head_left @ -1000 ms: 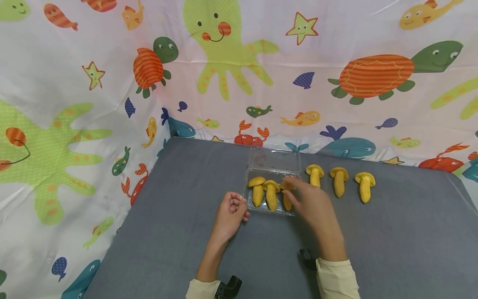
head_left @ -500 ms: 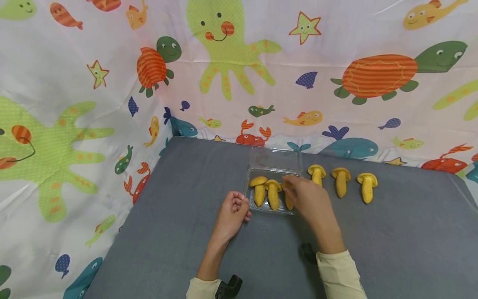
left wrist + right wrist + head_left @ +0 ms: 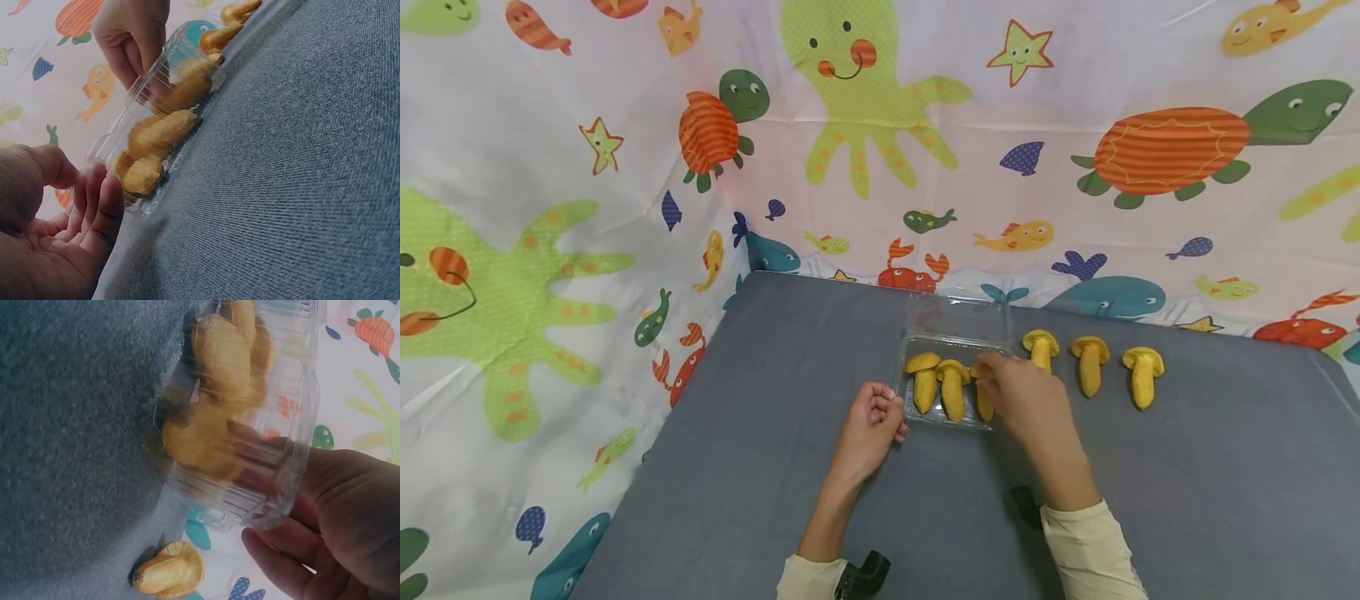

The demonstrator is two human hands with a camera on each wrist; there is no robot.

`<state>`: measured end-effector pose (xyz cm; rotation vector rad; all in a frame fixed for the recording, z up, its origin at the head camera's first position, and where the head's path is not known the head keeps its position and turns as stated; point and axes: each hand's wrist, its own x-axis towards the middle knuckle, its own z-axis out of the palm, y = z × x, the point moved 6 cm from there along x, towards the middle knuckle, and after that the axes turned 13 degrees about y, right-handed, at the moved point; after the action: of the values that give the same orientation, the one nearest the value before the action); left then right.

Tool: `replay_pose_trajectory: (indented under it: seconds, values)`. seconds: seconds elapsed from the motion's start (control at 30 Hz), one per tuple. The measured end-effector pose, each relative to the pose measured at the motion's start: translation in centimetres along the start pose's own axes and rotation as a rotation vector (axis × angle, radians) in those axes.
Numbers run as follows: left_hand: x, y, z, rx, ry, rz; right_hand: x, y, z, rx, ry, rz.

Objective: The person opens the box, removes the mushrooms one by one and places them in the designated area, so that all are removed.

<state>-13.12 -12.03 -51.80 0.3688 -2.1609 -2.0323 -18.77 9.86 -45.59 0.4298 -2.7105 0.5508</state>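
Note:
A clear plastic box (image 3: 959, 342) with its lid folded back lies on the grey table. Inside, a yellow toy mushroom (image 3: 924, 390) and another mushroom (image 3: 953, 398) stand side by side, caps toward the back. My left hand (image 3: 871, 427) pinches the box's left rim between thumb and fingers, as the left wrist view shows. My right hand (image 3: 1036, 412) reaches over the right wall, fingertips on the cap of a third mushroom (image 3: 985, 404) in the box. Through the clear wall in the right wrist view, my right hand (image 3: 340, 512) holds that mushroom (image 3: 199, 437).
To the box's right, a mushroom (image 3: 1041, 346), a second mushroom (image 3: 1090, 367) and a third mushroom (image 3: 1143, 377) lie in a row on the grey table (image 3: 1225, 483). A patterned cloth (image 3: 850, 225) with sea animals hangs along the back and left.
My right hand's fingers have closed in on the third mushroom's cap in the box. My left hand keeps its place at the rim. The head view has shifted slightly.

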Motion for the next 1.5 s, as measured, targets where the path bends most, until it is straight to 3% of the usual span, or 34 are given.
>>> replay_pose_trajectory:
  seconds: [0.83, 1.5]
  values:
    - [0.2, -0.2, -0.2, -0.032, -0.02, -0.014, 0.5, -0.3, 0.8, -0.017, -0.011, 0.123]
    - [0.1, -0.3, -0.3, -0.009, -0.004, -0.007, 0.2, 0.0, 1.2, 0.039, 0.04, 0.039]
